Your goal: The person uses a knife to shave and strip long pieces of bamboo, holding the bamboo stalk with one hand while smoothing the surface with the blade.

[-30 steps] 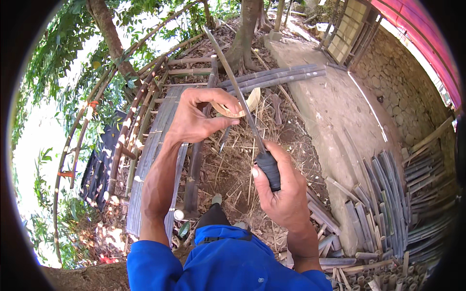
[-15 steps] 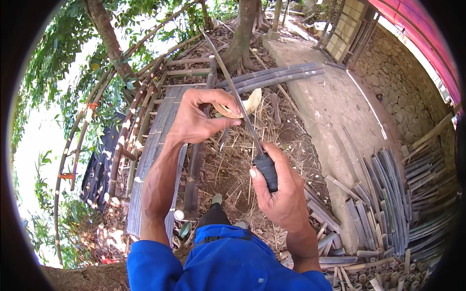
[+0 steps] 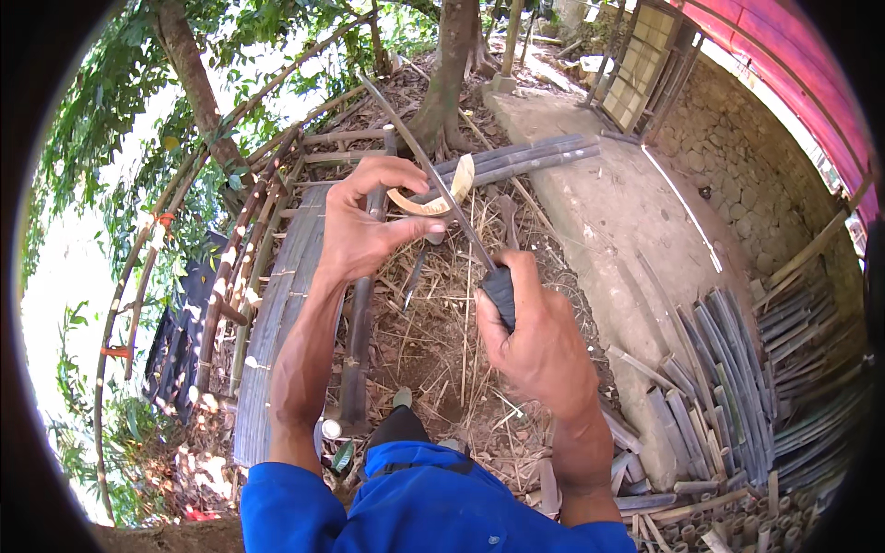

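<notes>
My right hand (image 3: 544, 336) is closed round the black wrapped handle (image 3: 499, 293) of a long machete. The narrow blade (image 3: 406, 138) slants up and away to the left. A curved, pale piece with an orange-brown edge (image 3: 412, 206) lies against the blade, inside the hook of my left hand (image 3: 364, 221). The left index finger bends over it and the thumb stretches out below, with a gap between their tips. How the other left fingers bear on the piece is hidden.
A slatted bamboo bench (image 3: 277, 304) runs along my left, beside a bamboo railing (image 3: 244, 249). Dark bamboo poles (image 3: 535, 161) lie ahead near a tree trunk (image 3: 447, 74). Stacked split bamboo (image 3: 737, 369) fills the right. Dry leaves and shavings cover the ground (image 3: 442, 341).
Both hands, the machete and the curved piece have shifted left in the view. My left index finger and thumb are wider apart. The right hand has turned, hiding more of the handle.
</notes>
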The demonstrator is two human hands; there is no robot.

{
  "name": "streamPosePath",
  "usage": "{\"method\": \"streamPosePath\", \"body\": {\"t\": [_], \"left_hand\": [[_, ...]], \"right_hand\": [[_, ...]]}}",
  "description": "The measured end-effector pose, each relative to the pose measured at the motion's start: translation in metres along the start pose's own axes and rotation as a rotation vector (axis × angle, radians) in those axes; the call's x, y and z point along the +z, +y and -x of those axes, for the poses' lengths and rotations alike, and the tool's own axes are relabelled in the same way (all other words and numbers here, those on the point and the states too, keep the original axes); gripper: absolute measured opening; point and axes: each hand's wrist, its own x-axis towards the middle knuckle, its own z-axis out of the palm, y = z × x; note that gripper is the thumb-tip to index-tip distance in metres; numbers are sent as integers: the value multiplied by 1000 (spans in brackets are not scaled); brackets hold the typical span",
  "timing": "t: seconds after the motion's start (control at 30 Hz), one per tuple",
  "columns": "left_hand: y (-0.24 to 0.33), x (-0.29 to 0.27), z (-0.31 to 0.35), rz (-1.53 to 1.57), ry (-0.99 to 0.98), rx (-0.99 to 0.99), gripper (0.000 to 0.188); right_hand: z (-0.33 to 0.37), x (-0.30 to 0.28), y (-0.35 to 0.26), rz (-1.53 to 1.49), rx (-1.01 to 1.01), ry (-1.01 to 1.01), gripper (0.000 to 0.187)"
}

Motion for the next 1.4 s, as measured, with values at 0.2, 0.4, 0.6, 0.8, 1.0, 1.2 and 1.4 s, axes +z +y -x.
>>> {"method": "streamPosePath", "body": {"t": [0.2,0.4,0.6,0.8,1.0,1.2,1.4], "left_hand": [[19,-30,-11,-225,0,-67,47],[127,-116,-140,-718,177,506,31],[19,32,-129,-519,-79,514,40],[-121,21,-174,-585,-303,32,51],[-73,33,-117,14,-130,-231,56],[-47,75,-105,178,439,124,49],[-66,82,-126,120,629,327,51]], "right_hand": [[-22,-8,-2,50,11,-50,34],[-46,-7,-6,-2,-37,-9,33],[-43,-29,39,226,132,-13,34],[-25,38,56,98,273,-39,37],[-30,34,91,48,293,-1,40],[-75,27,89,-41,246,-105,44],[-81,45,80,-804,507,-237,33]]}}
